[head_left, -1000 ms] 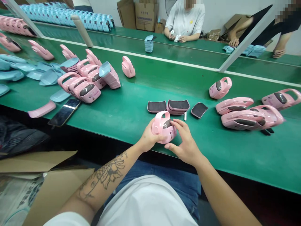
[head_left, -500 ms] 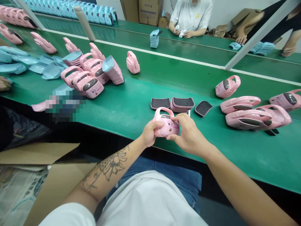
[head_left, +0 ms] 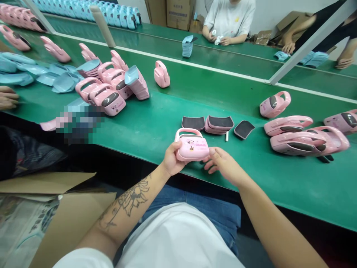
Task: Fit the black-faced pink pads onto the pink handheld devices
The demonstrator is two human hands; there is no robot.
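My left hand grips a small pink handbag-shaped case by its left end, holding it level above the near edge of the green belt. The case has a loop handle on top and a cartoon print on its front. Just right of the case is my right hand, fingers loosely curled, fingertips at the case's right end and holding nothing. Behind the case lie dark oval panels with pink rims, one flat dark panel, another and a small white stick.
Pink cases lie in a row at the right, more pink cases and blue shells at the left. One pink case stands alone. A cardboard box sits at lower left. People work across the far belt; another person's hand is at the left edge.
The case has been turned so its printed front faces me and its handle is up. My right hand has come off it and drawn back to the right.
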